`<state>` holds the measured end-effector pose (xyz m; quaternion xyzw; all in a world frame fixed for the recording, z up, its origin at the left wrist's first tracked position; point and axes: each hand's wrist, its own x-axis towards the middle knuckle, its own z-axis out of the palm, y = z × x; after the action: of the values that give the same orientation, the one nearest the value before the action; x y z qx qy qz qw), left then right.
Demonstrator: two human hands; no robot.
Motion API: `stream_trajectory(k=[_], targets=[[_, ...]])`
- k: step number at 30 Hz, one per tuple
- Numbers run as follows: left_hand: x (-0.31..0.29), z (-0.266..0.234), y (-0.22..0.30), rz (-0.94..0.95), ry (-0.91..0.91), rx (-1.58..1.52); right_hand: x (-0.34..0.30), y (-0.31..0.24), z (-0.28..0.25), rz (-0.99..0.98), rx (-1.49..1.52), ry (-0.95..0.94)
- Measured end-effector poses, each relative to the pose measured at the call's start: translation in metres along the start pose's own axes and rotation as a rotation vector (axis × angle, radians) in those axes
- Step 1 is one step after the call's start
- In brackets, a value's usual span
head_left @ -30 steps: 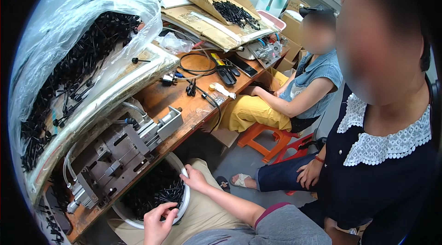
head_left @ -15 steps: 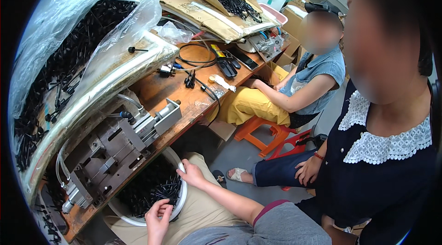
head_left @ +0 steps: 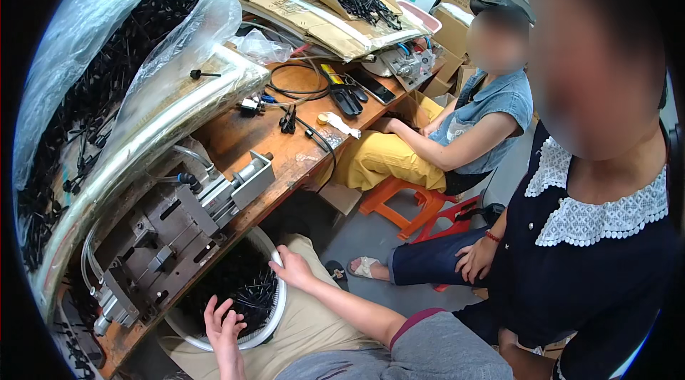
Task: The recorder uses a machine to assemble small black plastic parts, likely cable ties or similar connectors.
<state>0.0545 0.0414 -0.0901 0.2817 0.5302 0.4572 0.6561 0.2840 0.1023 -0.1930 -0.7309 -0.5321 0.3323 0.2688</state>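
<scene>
A round white basket [head_left: 279,306] rests at my lap, partly beneath the table edge. Many thin black plastic parts [head_left: 253,289] fill it. My right hand [head_left: 291,269] grips the basket's right rim, with the thumb and fingers over its edge. Above the basket's near side, my left hand [head_left: 224,326] is raised with its fingers apart and curled a little; nothing shows in it. Just beyond the basket, a metal clamping fixture [head_left: 168,255] with air cylinders and tubes is mounted on the wooden table [head_left: 246,143].
A plastic-lined box [head_left: 235,84] heaped with black parts borders the fixture. Pliers [head_left: 346,98], a phone [head_left: 372,86] and a cable lie farther along. One person [head_left: 492,109] sits at the table's far end; another [head_left: 599,259] is close on my right.
My left hand has lifted a little and shifted left, and its bent fingers have spread apart. My right hand stays on the basket rim. The whole view has shifted slightly.
</scene>
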Motion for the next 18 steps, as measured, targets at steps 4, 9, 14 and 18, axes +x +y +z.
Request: stream_trajectory(k=[4, 9, 14, 18], targets=[[0.002, -0.002, -0.002, 0.017, 0.013, -0.129, 0.003, 0.010, 0.008, -0.044, -0.005, 0.067], [0.007, -0.009, -0.002, 0.035, 0.035, -0.211, 0.004, 0.014, 0.012, -0.063, 0.003, 0.098], [0.008, -0.011, -0.001, 0.044, 0.082, -0.249, 0.000, -0.001, 0.001, 0.003, 0.034, 0.005], [0.014, -0.019, -0.007, 0.050, 0.091, -0.316, 0.000, 0.000, 0.000, 0.003, 0.031, 0.006]])
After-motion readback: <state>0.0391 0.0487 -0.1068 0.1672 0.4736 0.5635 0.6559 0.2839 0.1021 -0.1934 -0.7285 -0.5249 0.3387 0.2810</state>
